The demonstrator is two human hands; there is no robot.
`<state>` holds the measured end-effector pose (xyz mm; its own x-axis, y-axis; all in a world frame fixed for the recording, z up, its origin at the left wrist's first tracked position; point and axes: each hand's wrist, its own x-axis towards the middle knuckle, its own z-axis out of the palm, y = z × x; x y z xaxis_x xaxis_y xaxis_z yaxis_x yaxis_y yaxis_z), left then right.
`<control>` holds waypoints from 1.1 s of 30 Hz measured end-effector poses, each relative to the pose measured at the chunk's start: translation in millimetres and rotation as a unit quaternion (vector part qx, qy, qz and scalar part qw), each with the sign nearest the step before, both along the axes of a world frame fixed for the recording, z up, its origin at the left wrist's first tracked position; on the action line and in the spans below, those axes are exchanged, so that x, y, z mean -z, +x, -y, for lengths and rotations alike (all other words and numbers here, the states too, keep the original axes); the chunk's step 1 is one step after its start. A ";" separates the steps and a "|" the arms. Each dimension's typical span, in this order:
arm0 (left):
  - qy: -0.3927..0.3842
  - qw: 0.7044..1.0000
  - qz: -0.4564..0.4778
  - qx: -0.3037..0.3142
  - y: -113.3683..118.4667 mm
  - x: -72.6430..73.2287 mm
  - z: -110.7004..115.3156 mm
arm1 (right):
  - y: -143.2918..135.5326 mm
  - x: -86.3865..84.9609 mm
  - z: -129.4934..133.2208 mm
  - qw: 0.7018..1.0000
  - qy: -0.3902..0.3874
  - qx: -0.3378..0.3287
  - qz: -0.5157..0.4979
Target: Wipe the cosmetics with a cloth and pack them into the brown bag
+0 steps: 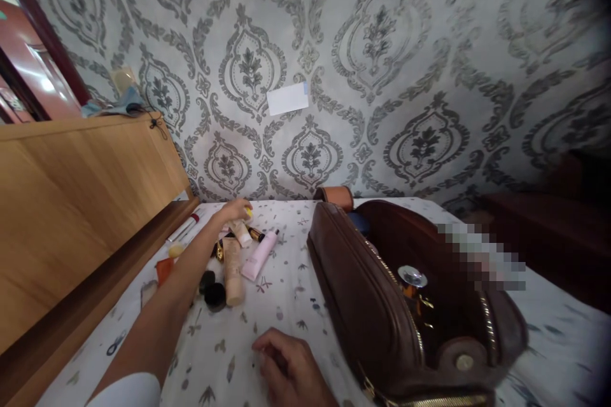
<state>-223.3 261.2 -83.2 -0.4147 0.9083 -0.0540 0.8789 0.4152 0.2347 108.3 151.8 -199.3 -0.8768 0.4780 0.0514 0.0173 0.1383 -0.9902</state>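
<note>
My left hand (237, 210) reaches to the far end of a pile of cosmetics, its fingers closed on a small yellow item (248, 211). Beneath and nearer lie a pale tube (240, 233), a beige tube (233, 272), a pink tube (260, 255) and a round black jar (215, 297). My right hand (286, 362) rests low over the patterned sheet with fingers curled; what it holds, if anything, is hidden. To its right a brown leather bag (367, 292) stands unzipped, a clear round-topped item (412, 276) inside.
A brown cylindrical case (337, 196) sits behind the bag by the wallpapered wall. A wooden board (90, 184) borders the left side. Near my left forearm lie an orange item (164, 271) and a yellow sponge-like item (175, 250).
</note>
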 end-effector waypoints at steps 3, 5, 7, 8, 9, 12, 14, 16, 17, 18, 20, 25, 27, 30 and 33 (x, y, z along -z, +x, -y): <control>0.075 0.995 0.036 0.046 3.8 -6.6 22.1 | 2.0 -4.6 0.5 1.000 -0.011 -0.005 -0.022; 0.132 0.988 0.054 0.059 8.7 -15.2 36.2 | 5.3 -9.8 1.0 0.999 -0.032 -0.007 -0.027; 0.187 0.977 0.074 0.066 17.1 -25.9 50.6 | 9.0 -16.2 1.5 0.998 -0.048 -0.016 -0.033; 0.212 0.971 0.085 0.070 23.4 -31.4 58.5 | 10.6 -19.5 1.5 0.998 -0.056 -0.020 -0.036; 0.235 0.964 0.097 0.076 31.6 -36.2 67.3 | 12.0 -22.7 1.3 0.997 -0.063 -0.020 -0.042; 0.282 0.944 0.139 0.100 69.1 -41.8 99.5 | 14.1 -32.1 -0.6 0.993 -0.101 -0.012 -0.054; 0.300 0.933 0.165 0.113 104.6 -34.5 124.1 | 13.8 -37.7 -2.3 0.986 -0.154 0.003 -0.064; 0.308 0.926 0.185 0.118 144.6 -19.2 147.8 | 11.7 -41.9 -3.3 0.967 -0.237 0.009 -0.088; 0.315 0.923 0.192 0.113 164.4 -9.6 158.6 | 10.1 -43.1 -3.4 0.954 -0.280 0.005 -0.107; 0.319 0.924 0.184 0.105 182.9 0.2 168.2 | 8.3 -43.5 -3.3 0.939 -0.319 -0.007 -0.127; 0.316 0.934 0.135 0.100 212.4 18.3 184.1 | 5.7 -42.4 -3.3 0.910 -0.382 -0.025 -0.157; 0.309 0.923 0.161 0.164 227.7 36.0 204.0 | 14.3 -36.2 -8.3 0.865 -0.469 0.022 -0.174; 0.360 0.899 0.227 0.106 221.9 33.7 205.4 | 20.7 -34.5 -9.9 0.877 -0.453 0.025 -0.160; 0.414 0.876 0.241 0.052 222.1 31.5 205.2 | 24.6 -31.3 -7.0 0.922 -0.361 0.043 -0.136; 0.343 0.911 0.168 0.153 233.1 35.1 206.6 | 21.8 -26.7 0.0 0.970 -0.189 0.061 -0.144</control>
<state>9.9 54.6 -118.3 -0.2012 0.8460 0.4938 0.7597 -0.1835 0.6239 130.0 151.9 -172.6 -0.7883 0.6092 0.0862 -0.2734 -0.2213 -0.9361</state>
